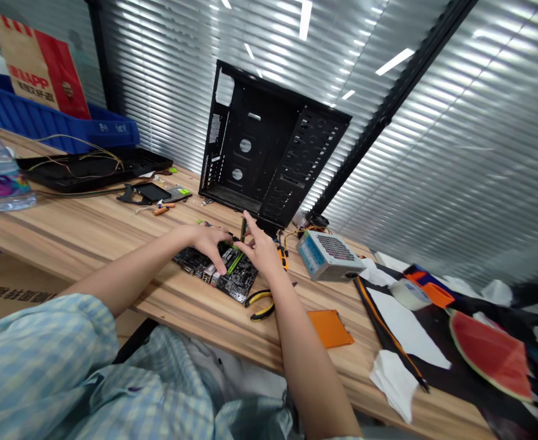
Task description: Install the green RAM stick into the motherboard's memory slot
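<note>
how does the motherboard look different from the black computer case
The motherboard lies flat on the wooden table, while the computer case stands up behind it, open side facing the camera. The case is much larger than the motherboard. The motherboard is crowded with small parts and a bright green slot; the case shows mostly plain panels with holes cut through. Both are largely black.
</note>
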